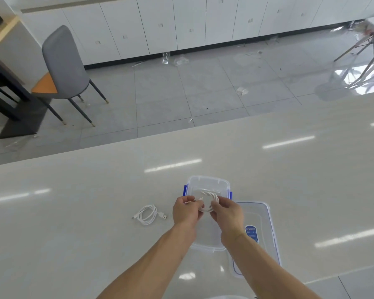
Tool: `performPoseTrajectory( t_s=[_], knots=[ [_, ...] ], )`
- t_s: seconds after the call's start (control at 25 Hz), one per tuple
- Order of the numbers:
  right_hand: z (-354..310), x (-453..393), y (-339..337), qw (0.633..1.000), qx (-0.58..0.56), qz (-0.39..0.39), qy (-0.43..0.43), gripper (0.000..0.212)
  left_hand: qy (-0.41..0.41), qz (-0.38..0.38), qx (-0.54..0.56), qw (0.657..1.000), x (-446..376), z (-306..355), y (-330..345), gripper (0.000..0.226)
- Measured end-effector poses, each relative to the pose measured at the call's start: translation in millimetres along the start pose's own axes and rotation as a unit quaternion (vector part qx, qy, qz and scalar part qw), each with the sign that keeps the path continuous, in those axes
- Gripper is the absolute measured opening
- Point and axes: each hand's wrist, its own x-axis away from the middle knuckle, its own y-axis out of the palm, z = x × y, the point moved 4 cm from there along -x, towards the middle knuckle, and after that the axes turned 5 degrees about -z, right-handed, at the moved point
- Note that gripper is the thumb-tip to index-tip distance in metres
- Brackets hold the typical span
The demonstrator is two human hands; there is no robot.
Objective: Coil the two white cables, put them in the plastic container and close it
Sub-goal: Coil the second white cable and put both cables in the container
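Note:
A clear plastic container (207, 183) with blue side clips stands open on the table. Both hands hold a coiled white cable (209, 197) just above its open top. My left hand (186, 211) pinches the coil's left side and one loose end. The right side of the coil sits between the fingers of my right hand (227, 212). A second white cable (148, 214) lies loosely coiled on the table, left of the container, its USB plug pointing right. The clear lid (259, 214) with a blue label lies flat to the right of the container, partly under my right forearm.
The glossy white table (73, 201) stretches wide to both sides, and its far edge runs diagonally across the view. Beyond it are a tiled floor with scraps of plastic, a grey chair (63, 65) at the left and white cabinets at the back.

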Motion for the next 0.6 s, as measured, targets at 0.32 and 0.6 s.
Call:
performPoseTrajectory(
  t_s=[0.32,0.6],
  knots=[
    [-13,-27,20,0.870,0.476,0.020,-0.127,0.017,0.081,0.119,-0.262,0.954,-10,0,23,0.015],
    [-21,-56,22,0.752,0.648,-0.059,-0.104,0.025,0.051,0.106,-0.297,0.948,-32,-7,38,0.016]
  ],
)
